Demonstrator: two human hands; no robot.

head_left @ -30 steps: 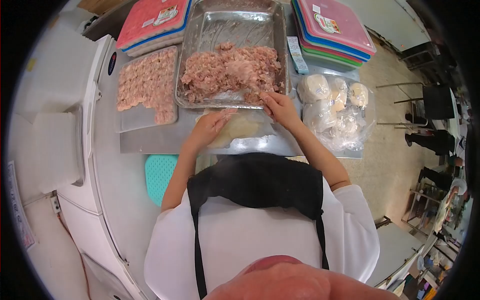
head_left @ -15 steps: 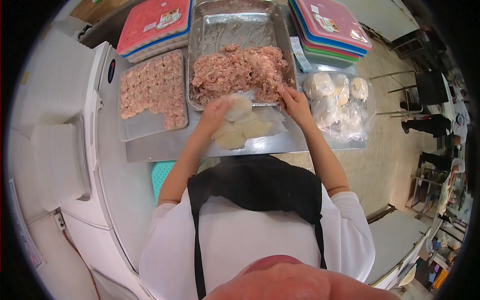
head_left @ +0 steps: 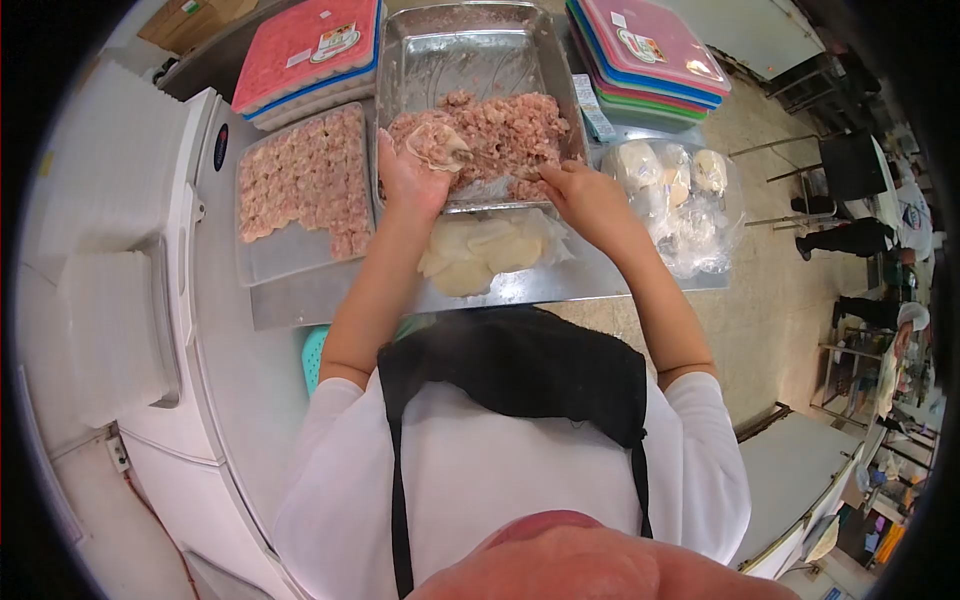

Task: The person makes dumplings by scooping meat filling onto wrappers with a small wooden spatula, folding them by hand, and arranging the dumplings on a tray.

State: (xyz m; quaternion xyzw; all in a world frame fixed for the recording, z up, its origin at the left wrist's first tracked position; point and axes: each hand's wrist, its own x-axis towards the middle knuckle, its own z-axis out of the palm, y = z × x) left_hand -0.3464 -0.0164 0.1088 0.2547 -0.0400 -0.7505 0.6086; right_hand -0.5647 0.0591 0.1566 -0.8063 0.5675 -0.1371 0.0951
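Wrapper is held in the upturned left hand, right grip pinching a utensil.

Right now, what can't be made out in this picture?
All in the head view:
Left hand: fingers mostly hidden by the filled wrapper.
Thin tool: handle end covered by the right hand.
Plastic bag: glare and folds obscure some contents.
Red lid: label print too small.
Pink lid: far end cut off by the top edge.

Glossy metal pan, rough meat
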